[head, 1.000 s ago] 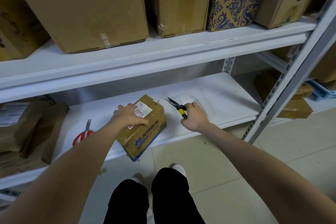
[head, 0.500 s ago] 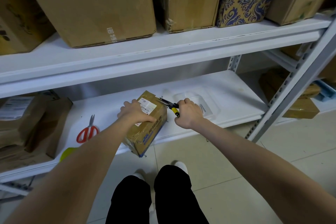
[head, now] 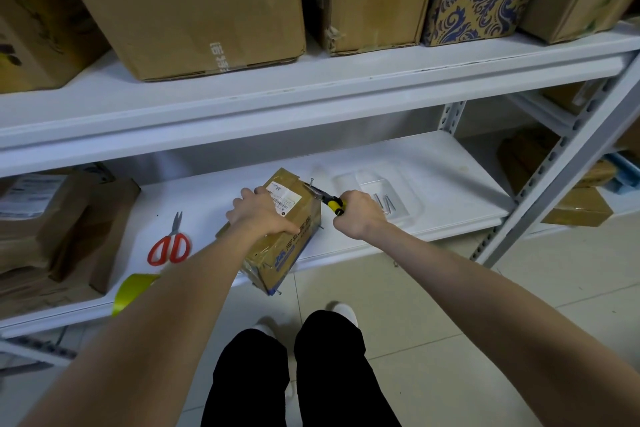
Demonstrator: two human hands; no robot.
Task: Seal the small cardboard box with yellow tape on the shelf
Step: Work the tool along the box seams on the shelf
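A small cardboard box (head: 294,239) with a white label and blue print sits on the lower white shelf (head: 450,163), its near corner hanging over the shelf edge. My left hand (head: 258,213) presses flat on its top. My right hand (head: 360,213) grips yellow-handled pliers (head: 327,199) whose black jaws hold a nail against the box's upper right edge. A roll of yellow tape (head: 133,289) lies at the shelf's front edge, partly hidden by my left forearm.
Red-handled scissors (head: 169,246) lie left of the box. A clear plastic tray (head: 381,198) with a few nails sits right of my right hand. Brown parcels (head: 52,229) fill the shelf's left end. Large boxes (head: 187,3) line the upper shelf. A metal upright (head: 561,166) stands right.
My right hand has brought the pliers leftward from beside the tray to the box's upper right edge. The left hand stays on the box. The view shifted, revealing the tape roll.
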